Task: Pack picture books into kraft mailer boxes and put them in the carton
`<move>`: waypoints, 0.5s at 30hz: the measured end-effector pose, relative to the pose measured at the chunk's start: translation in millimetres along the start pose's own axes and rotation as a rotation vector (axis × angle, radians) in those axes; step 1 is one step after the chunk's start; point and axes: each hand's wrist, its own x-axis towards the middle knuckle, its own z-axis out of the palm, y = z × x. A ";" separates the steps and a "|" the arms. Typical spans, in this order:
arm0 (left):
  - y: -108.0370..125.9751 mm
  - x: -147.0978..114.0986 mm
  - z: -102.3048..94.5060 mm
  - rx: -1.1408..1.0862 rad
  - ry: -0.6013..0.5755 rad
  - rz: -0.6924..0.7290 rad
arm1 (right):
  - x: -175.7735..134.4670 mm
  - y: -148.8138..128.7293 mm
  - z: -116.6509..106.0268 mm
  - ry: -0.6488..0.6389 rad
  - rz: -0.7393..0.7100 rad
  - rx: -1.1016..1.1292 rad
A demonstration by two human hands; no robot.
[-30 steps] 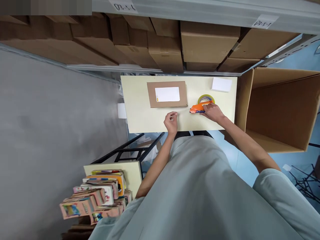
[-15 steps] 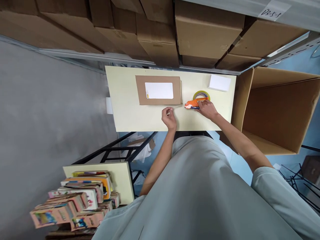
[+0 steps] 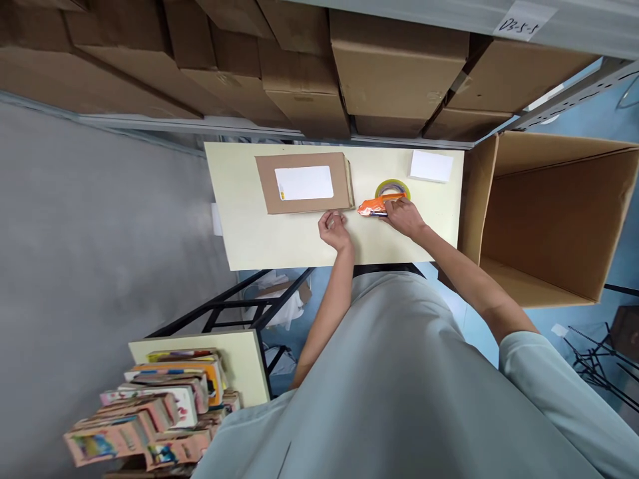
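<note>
A flat brown cardboard box [image 3: 264, 183] with a white label [image 3: 303, 183] on top lies on the pale tabletop. My right hand [image 3: 403, 216] grips an orange tape dispenser [image 3: 370, 207] that carries a roll of tape [image 3: 393, 188]; its front end points left, just off the box's right front corner. At the front edge of the box, my left hand [image 3: 334, 231] has its fingers curled and pinched together. Whatever they hold is too small to make out.
A small white box [image 3: 430, 165] sits at the table's [image 3: 279, 243] back right. To the right stands a large open carton [image 3: 554, 219]. Shelved cartons [image 3: 399, 73] line the far side. Stacked books [image 3: 170, 399] rest on a lower stand at left.
My left hand has come up against the box's front edge; a thin pale strip seen beside it earlier no longer shows. The tape dispenser remains in my right hand. The view has shifted slightly.
</note>
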 end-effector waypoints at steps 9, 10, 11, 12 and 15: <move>18.8 18.2 0.7 -0.116 0.070 -0.218 | 5.4 2.1 1.7 0.025 0.023 0.021; 23.7 21.4 -2.6 -0.134 0.074 -0.249 | 5.7 3.5 2.0 0.026 0.023 0.023; 28.7 23.5 -6.0 -0.148 0.080 -0.274 | 6.0 4.8 2.5 0.029 0.022 0.025; 33.5 24.2 -9.0 -0.155 0.088 -0.291 | 6.3 5.8 3.0 0.031 0.020 0.026; 47.8 17.6 -14.3 -0.190 0.049 -0.407 | 7.9 6.8 4.6 0.042 0.013 0.029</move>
